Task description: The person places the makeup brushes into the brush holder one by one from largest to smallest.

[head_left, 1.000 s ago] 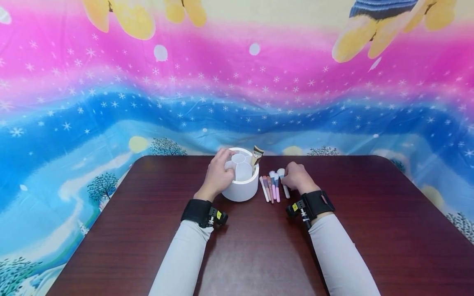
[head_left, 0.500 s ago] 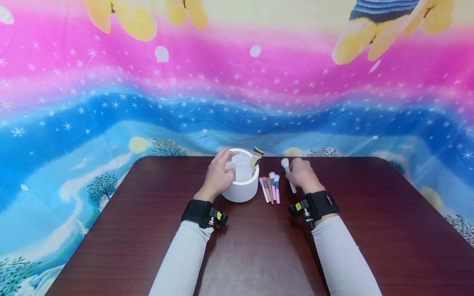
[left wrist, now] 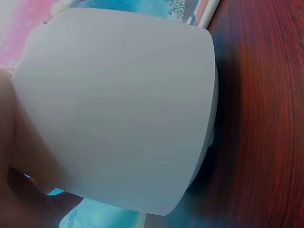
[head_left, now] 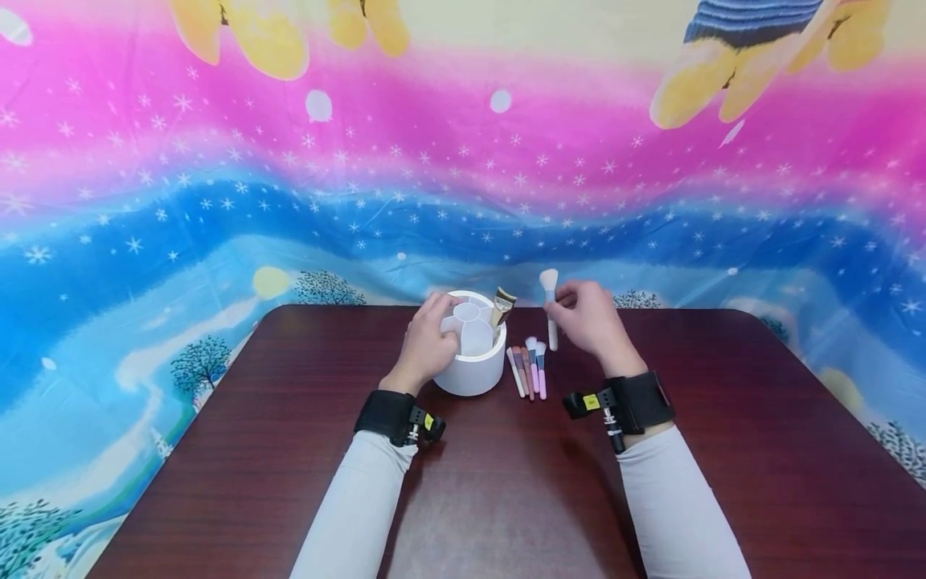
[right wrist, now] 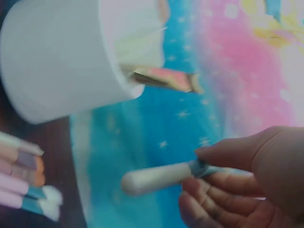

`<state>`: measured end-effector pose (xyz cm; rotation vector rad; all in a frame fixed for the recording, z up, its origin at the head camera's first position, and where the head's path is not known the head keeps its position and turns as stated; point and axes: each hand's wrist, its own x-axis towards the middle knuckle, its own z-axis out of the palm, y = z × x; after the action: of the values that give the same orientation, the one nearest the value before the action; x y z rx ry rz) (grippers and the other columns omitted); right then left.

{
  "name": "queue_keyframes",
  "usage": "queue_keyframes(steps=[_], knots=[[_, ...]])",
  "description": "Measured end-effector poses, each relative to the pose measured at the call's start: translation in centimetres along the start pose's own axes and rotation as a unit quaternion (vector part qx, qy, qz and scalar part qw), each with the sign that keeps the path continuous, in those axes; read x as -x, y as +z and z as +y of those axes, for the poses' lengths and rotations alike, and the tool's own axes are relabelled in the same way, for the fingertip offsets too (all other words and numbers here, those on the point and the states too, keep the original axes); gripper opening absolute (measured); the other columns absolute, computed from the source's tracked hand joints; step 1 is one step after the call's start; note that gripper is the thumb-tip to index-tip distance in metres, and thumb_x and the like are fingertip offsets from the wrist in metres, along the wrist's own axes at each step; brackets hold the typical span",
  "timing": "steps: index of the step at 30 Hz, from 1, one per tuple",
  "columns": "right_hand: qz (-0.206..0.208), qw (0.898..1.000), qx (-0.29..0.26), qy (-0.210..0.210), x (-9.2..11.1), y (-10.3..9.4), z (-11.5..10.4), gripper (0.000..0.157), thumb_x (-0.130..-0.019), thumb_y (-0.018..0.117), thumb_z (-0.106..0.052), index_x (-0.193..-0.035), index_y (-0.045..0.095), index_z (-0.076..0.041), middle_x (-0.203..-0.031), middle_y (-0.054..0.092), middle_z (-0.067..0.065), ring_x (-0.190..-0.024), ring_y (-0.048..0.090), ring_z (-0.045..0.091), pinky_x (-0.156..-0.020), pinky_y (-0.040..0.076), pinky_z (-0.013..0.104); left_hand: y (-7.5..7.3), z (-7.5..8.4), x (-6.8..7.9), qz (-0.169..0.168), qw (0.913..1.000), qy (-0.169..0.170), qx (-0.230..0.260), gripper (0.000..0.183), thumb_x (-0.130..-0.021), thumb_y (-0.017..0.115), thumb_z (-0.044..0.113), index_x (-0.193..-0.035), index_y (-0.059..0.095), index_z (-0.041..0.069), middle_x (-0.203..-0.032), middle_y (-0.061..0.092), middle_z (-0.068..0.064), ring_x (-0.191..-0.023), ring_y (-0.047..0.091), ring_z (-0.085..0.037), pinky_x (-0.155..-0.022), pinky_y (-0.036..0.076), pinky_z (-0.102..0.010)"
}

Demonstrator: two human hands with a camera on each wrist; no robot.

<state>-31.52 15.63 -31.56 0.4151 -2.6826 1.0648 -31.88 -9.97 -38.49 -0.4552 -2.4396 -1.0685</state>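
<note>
A white round organizer [head_left: 470,376] with inner compartments stands upright on the table. My left hand [head_left: 425,344] holds its left rim, thumb at the front; in the left wrist view the organizer's side wall [left wrist: 118,104] fills most of the frame. A gold tool with a flared end [head_left: 502,307] leans in the right-hand compartment; its kind is unclear. Right of the organizer, my right hand [head_left: 589,318] pinches a makeup brush [head_left: 549,281] between thumb and fingers, raised off the table. Its pale bristles point up and its whitish handle [right wrist: 159,179] points down.
Several makeup brushes [head_left: 529,374] with white, brown and pink handles lie side by side on the table, just right of the organizer. The dark red-brown table [head_left: 492,498] ends at a back edge close to a printed cloth backdrop [head_left: 434,217].
My right hand has lifted the makeup brush from the table beside the others, moving it up and turning it nearly upright. The left hand and the organizer stay in place.
</note>
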Motion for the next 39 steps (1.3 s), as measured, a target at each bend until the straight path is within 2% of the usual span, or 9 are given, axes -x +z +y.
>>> queue_keyframes(steps=[6, 13, 17, 19, 23, 27, 34, 39], knots=[[0.039, 0.995, -0.078, -0.040, 0.1, -0.6, -1.3, 0.018, -0.087, 0.064, -0.018, -0.098, 0.062, -0.003, -0.086, 0.067, 0.011, -0.067, 0.063, 0.019, -0.061, 0.052, 0.035, 0.1, -0.2, -0.1, 0.001, 1.0000, 0.002, -0.002, 0.050, -0.071, 0.049, 0.002, -0.117, 0.055, 0.021, -0.116, 0.050, 0.006, -0.102, 0.047, -0.013, -0.081, 0.044, -0.041], [0.021, 0.985, -0.146, -0.087, 0.0, 0.0, -2.1, 0.019, -0.087, 0.066, -0.020, -0.098, 0.063, -0.004, -0.086, 0.068, 0.012, -0.070, 0.064, 0.023, -0.061, 0.052, 0.033, 0.0, -0.1, -0.2, 0.005, 1.0000, 0.006, -0.002, 0.051, -0.068, 0.049, 0.001, -0.114, 0.056, 0.020, -0.114, 0.050, 0.006, -0.100, 0.048, -0.014, -0.079, 0.044, -0.042], [0.006, 0.983, -0.157, -0.097, 0.5, -0.1, -3.2, 0.018, -0.087, 0.064, -0.014, -0.099, 0.062, 0.000, -0.087, 0.067, 0.015, -0.072, 0.064, 0.022, -0.061, 0.052, 0.032, 0.0, -0.1, -0.2, 0.003, 0.9999, 0.007, -0.008, 0.050, -0.068, 0.048, 0.001, -0.114, 0.056, 0.021, -0.114, 0.050, 0.006, -0.099, 0.047, -0.014, -0.077, 0.043, -0.041], [0.005, 0.982, -0.161, -0.099, 0.6, 0.1, -3.3, 0.015, -0.087, 0.065, -0.013, -0.098, 0.063, -0.003, -0.085, 0.067, 0.013, -0.071, 0.064, 0.021, -0.062, 0.053, 0.036, 0.0, 0.0, -0.1, 0.003, 0.9999, 0.008, -0.011, 0.051, -0.068, 0.048, 0.002, -0.114, 0.056, 0.021, -0.115, 0.050, 0.006, -0.098, 0.047, -0.014, -0.077, 0.043, -0.041], [0.003, 0.979, -0.171, -0.114, 0.7, 0.5, -3.6, 0.015, -0.087, 0.064, -0.011, -0.098, 0.062, 0.000, -0.084, 0.067, 0.015, -0.072, 0.064, 0.027, -0.063, 0.053, 0.042, 0.0, -0.1, -0.1, 0.006, 0.9998, 0.010, -0.014, 0.051, -0.067, 0.049, 0.003, -0.114, 0.056, 0.021, -0.114, 0.050, 0.006, -0.099, 0.047, -0.014, -0.076, 0.044, -0.042], [-0.005, 0.976, -0.181, -0.122, 1.2, 0.7, -4.8, 0.016, -0.086, 0.062, -0.004, -0.099, 0.060, 0.006, -0.085, 0.065, 0.022, -0.072, 0.063, 0.031, -0.063, 0.053, 0.038, 0.0, -0.2, -0.1, 0.009, 0.9997, 0.015, -0.014, 0.051, -0.067, 0.049, 0.002, -0.114, 0.056, 0.021, -0.114, 0.051, 0.006, -0.100, 0.047, -0.014, -0.078, 0.044, -0.042], [-0.002, 0.977, -0.175, -0.121, 0.2, 2.5, -3.1, 0.015, -0.087, 0.064, -0.010, -0.100, 0.060, -0.002, -0.085, 0.066, 0.014, -0.073, 0.064, 0.025, -0.065, 0.054, 0.034, 0.0, -0.2, 0.0, 0.019, 0.9992, 0.033, -0.005, 0.049, -0.065, 0.049, 0.000, -0.111, 0.057, 0.014, -0.112, 0.051, 0.001, -0.099, 0.047, -0.017, -0.081, 0.043, -0.041], [-0.005, 0.980, -0.162, -0.115, 0.1, 3.1, -2.6, 0.012, -0.087, 0.064, -0.012, -0.098, 0.060, -0.007, -0.084, 0.066, 0.008, -0.075, 0.064, 0.023, -0.065, 0.053, 0.035, 0.0, -0.2, 0.0, 0.016, 0.9994, 0.029, -0.011, 0.050, -0.065, 0.049, 0.001, -0.113, 0.057, 0.015, -0.109, 0.050, 0.002, -0.096, 0.047, -0.016, -0.076, 0.043, -0.040]])
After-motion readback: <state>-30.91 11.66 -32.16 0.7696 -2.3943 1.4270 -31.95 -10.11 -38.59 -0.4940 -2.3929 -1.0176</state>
